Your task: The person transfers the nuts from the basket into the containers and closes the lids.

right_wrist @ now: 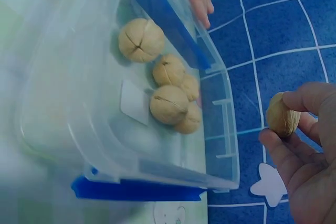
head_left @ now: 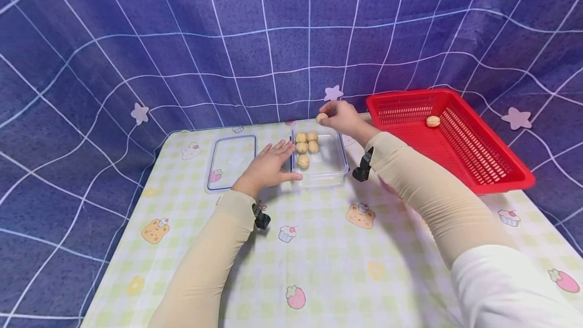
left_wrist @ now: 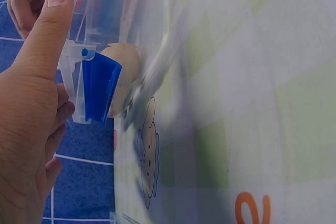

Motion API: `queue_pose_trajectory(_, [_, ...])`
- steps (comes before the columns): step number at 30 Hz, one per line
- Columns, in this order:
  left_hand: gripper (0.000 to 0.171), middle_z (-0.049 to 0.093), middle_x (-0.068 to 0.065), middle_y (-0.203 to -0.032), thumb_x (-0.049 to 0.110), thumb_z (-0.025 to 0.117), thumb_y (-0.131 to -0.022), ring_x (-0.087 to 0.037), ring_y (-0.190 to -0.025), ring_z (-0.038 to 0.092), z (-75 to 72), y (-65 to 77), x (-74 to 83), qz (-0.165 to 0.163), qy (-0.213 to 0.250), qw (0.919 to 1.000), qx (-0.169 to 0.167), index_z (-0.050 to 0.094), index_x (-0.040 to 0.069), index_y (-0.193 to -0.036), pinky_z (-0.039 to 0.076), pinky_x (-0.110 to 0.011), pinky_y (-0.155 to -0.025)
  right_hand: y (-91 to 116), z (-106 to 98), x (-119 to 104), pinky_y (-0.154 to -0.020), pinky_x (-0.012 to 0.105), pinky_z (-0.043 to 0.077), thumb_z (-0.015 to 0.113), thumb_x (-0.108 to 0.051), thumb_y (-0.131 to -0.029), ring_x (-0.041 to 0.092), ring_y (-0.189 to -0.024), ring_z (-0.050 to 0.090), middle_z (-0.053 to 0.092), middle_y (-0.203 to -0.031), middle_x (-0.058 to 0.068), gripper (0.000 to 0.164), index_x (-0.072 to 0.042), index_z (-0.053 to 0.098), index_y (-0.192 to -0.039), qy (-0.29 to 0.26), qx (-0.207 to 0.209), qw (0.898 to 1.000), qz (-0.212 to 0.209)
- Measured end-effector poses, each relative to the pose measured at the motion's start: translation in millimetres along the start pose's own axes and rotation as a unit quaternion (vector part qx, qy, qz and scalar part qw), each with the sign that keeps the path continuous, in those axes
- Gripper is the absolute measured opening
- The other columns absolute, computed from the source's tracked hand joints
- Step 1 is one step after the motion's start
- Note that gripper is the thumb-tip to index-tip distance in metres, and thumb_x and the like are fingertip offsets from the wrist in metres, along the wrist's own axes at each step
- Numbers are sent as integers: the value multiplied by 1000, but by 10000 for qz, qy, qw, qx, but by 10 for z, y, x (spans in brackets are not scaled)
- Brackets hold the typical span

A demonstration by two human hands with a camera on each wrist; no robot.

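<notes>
A clear plastic container (head_left: 330, 158) with blue side clips stands at the back of the table. Inside it, toward its left side, lie several walnuts (right_wrist: 170, 103). My right hand (head_left: 343, 118) pinches one walnut (right_wrist: 282, 115) between thumb and fingertips, above the container's far edge. At the container's left side, my left hand (head_left: 269, 165) is spread with straight fingers at the rim. Its thumb (left_wrist: 44, 35) lies along the near corner, above a blue clip (left_wrist: 100, 88) that hangs down.
Right of the container stands a red plastic basket (head_left: 410, 135) with one walnut (head_left: 432, 121) in it. A clear lid with a blue seal (head_left: 232, 161) lies flat to the left. A blue curtain (head_left: 237, 39) rises behind the checked tablecloth (head_left: 337, 277).
</notes>
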State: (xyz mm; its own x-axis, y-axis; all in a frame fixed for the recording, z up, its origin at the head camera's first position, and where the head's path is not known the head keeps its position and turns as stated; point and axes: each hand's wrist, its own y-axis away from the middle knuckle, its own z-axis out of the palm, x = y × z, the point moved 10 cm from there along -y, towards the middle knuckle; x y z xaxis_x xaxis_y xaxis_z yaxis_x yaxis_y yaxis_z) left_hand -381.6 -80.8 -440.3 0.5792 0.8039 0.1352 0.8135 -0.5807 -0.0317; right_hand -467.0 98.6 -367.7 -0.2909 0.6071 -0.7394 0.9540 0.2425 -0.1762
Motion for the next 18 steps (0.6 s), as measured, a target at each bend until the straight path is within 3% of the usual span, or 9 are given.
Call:
queue_pose_trajectory(9, [100, 27, -11, -165, 71, 61, -88, -26, -155, 17, -4, 9, -7, -20, 116, 9999, 19, 33, 5, -158, 11, -49, -126, 40, 210, -11, -83, 35, 58, 71, -15, -90, 29, -104, 70, 71, -116, 17, 31, 1, 69, -117, -33, -204, 9998, -28])
queue_pose_trajectory(18, [100, 28, -12, -165, 70, 62, -87, -26, -155, 17, 0, -4, 1, 4, 71, 10000, 68, 33, 5, -158, 13, -50, -126, 87, 434, 27, -88, 35, 57, 72, -4, -87, 32, -103, 70, 71, -114, 22, 30, 6, 68, -116, 216, -571, 9980, -148])
